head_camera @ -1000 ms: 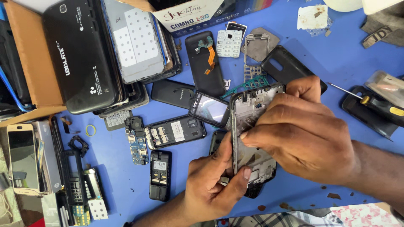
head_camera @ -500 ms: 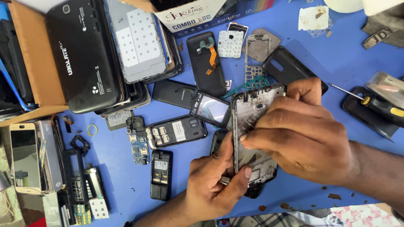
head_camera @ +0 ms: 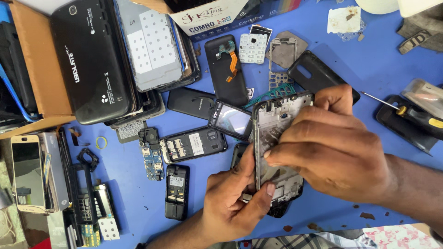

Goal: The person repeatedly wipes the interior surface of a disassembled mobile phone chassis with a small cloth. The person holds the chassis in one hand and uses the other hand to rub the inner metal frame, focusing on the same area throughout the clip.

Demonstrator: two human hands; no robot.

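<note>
While the left hand (head_camera: pixel 235 203) clamps the stripped phone frame (head_camera: pixel 277 152) from below, the right hand (head_camera: pixel 332 147) closes its grip over the frame's middle; judging by this, disassembly is well along, with inner parts left.

- Scene was bright, even, soft light; colours well saturated on the blue table (head_camera: pixel 369 69).
- Shadows were short & soft, falling just under the right hand (head_camera: pixel 332 147) and left hand (head_camera: pixel 230 203).
- Mild glare showed on the black tablet back (head_camera: pixel 92 64) and the small phone screen (head_camera: pixel 233 121).
- Focus was sharp at centre; far right edge items looked slightly soft, w/ some wide-angle stretch at corners.
</note>
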